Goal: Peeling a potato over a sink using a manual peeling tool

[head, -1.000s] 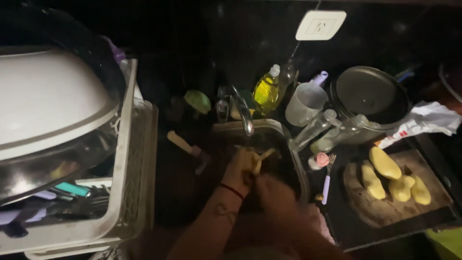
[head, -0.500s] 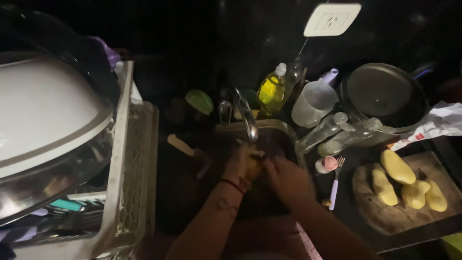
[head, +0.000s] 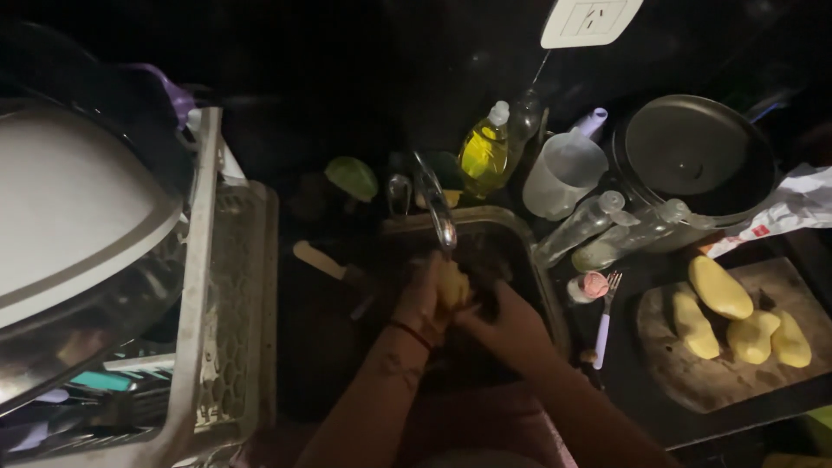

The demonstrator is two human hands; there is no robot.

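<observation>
presently both hands meet over the sink [head: 529, 238], under the tap [head: 436, 212]. the left hand [head: 420, 299] is closed around a yellow potato [head: 452, 284]; the right hand [head: 511, 325] presses against it from below, its fingers too dark to tell.

Dim kitchen, black wall [head: 286, 52] with a white socket [head: 591, 21]

The tap [head: 436, 208] hangs over the sink's [head: 520, 227] back edge. Bottles [head: 607, 230], jug [head: 563, 173] and pan [head: 698, 165] crowd its right rim; a rack [head: 225, 286] walls the left. The near edge lies free.
</observation>
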